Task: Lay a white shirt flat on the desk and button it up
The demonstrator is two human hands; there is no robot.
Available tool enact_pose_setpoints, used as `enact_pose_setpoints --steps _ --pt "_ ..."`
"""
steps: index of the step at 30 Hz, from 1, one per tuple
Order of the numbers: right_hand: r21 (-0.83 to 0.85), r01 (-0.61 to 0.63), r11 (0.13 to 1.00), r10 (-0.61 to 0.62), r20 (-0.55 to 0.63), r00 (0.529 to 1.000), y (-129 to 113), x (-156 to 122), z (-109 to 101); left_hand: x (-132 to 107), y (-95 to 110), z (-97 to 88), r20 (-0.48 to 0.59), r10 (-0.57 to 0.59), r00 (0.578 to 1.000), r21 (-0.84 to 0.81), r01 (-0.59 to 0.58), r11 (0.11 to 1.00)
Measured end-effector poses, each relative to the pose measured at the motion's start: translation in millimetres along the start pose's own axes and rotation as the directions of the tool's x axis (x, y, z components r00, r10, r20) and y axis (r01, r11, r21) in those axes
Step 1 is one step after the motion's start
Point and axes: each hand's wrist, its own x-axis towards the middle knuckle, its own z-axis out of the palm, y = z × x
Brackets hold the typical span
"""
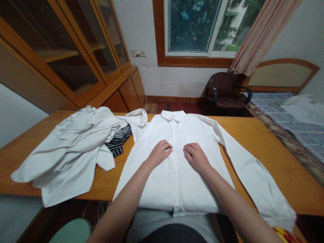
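A white button-up shirt [177,168] lies flat, front up, on the wooden table [265,141], collar away from me, its right sleeve stretched toward the near right corner. My left hand [159,153] rests on the shirt just left of the button placket, fingers curled and pinching the fabric. My right hand [196,156] presses just right of the placket, fingers bent with tips on the cloth. The two hands sit a few centimetres apart at chest height of the shirt.
A pile of crumpled white shirts [73,148] covers the table's left part, over a dark striped garment [118,141]. A wooden glass-door cabinet [76,57] stands left. A dark chair [225,89] and a bed [298,118] are beyond the table.
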Motion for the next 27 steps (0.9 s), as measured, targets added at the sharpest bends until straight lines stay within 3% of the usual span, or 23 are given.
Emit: enact_pose_setpoints --steps 6,13,19,27 --pt "-0.126 -0.093 0.988 0.106 0.098 0.989 -32 6 4 -2 -3 -1.0 -0.059 -0.087 0.994 -0.077 0.083 0.994" --pt "-0.328 -0.239 0.914 0.313 0.195 0.93 -72 23 26 -4 -5 -0.9 -0.156 -0.1 0.983 -0.103 0.084 0.991" --pt "-0.361 -0.301 0.883 0.395 0.225 0.891 -76 30 24 -5 -10 1.0 -0.185 -0.127 0.974 -0.134 0.103 0.986" --pt "-0.343 -0.308 0.888 0.39 0.202 0.899 -72 30 22 -6 -5 0.7 -0.161 -0.097 0.982 -0.119 0.078 0.99"
